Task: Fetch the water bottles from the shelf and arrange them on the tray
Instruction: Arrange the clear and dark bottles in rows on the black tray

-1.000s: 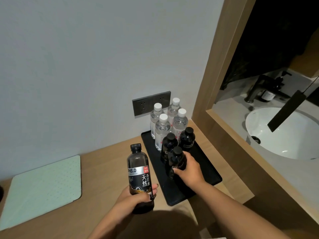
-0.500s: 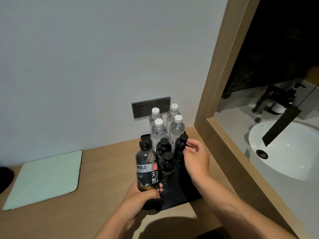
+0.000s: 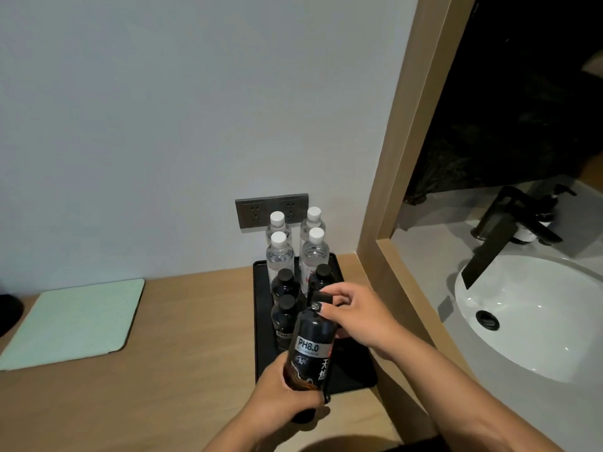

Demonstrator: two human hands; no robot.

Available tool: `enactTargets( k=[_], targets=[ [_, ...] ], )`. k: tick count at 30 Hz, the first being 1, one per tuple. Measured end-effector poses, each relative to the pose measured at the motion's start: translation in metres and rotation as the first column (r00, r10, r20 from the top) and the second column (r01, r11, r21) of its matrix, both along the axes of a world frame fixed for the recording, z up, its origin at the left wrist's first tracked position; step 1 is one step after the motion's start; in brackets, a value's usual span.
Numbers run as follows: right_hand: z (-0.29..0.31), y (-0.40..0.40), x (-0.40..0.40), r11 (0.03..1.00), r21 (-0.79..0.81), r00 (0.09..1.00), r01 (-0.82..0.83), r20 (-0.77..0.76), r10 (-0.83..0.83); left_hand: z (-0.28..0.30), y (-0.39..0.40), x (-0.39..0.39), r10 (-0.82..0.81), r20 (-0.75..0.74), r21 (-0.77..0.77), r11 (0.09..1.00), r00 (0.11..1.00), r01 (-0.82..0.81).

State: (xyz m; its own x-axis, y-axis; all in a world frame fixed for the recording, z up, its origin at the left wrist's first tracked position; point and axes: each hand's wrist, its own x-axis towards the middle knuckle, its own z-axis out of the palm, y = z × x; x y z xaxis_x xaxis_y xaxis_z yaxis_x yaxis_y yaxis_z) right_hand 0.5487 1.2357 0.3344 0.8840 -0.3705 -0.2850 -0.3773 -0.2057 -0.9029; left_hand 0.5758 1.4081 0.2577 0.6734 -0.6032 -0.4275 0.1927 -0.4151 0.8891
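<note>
A dark, glossy plastic bottle (image 3: 311, 350) labelled "PH8.0", with white Chinese characters below, is being gripped around its base by the left hand (image 3: 287, 396), fingers wrapped closed. Its long axis is tilted, the cap pointing up and away. The neck is being pinched by the right hand (image 3: 359, 316). Just beyond both hands, over the matte black rectangular tray (image 3: 261, 321), three dark bottles and four clear white-capped bottles (image 3: 280, 252) are standing upright.
</note>
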Motion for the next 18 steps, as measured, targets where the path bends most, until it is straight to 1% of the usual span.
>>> enactTargets(
  k=[2,3,5,7,9,11,13,16,18],
  targets=[
    [-0.003,-0.009,-0.003,0.999,-0.010,0.998,0.046,0.033,-0.046,0.002,0.001,0.006,-0.037,0.004,-0.039,0.999,0.999,0.037],
    [-0.005,-0.014,-0.003,0.997,-0.018,0.995,0.075,0.063,-0.073,0.004,0.001,0.011,-0.008,0.015,-0.070,0.998,1.000,0.009],
    [-0.012,-0.021,-0.001,0.993,-0.065,0.989,0.097,0.118,-0.089,0.012,0.000,0.021,0.117,0.052,-0.108,0.988,0.992,-0.111],
    [-0.021,-0.022,0.002,0.984,-0.162,0.991,0.070,0.128,-0.049,0.021,-0.003,0.030,0.240,0.151,-0.111,0.968,0.959,-0.224],
    [-0.032,-0.023,0.006,0.967,-0.251,0.996,0.037,0.092,-0.014,0.027,-0.008,0.041,0.272,0.309,-0.093,0.962,0.911,-0.256],
    [-0.044,-0.025,0.010,0.955,-0.296,0.998,0.031,0.067,-0.011,0.026,-0.014,0.051,0.196,0.501,0.002,0.974,0.843,-0.228],
    [-0.054,-0.026,0.013,0.948,-0.315,0.998,0.043,0.061,-0.024,0.023,-0.020,0.059,0.079,0.613,0.108,0.977,0.786,-0.183],
    [-0.066,-0.025,0.015,0.942,-0.329,0.996,0.060,0.080,-0.035,0.016,-0.028,0.067,-0.062,0.636,0.210,0.973,0.769,-0.095],
    [-0.073,-0.022,0.016,0.941,-0.327,0.993,0.085,0.101,-0.055,0.011,-0.030,0.072,-0.114,0.650,0.253,0.965,0.752,-0.072]
  ],
)
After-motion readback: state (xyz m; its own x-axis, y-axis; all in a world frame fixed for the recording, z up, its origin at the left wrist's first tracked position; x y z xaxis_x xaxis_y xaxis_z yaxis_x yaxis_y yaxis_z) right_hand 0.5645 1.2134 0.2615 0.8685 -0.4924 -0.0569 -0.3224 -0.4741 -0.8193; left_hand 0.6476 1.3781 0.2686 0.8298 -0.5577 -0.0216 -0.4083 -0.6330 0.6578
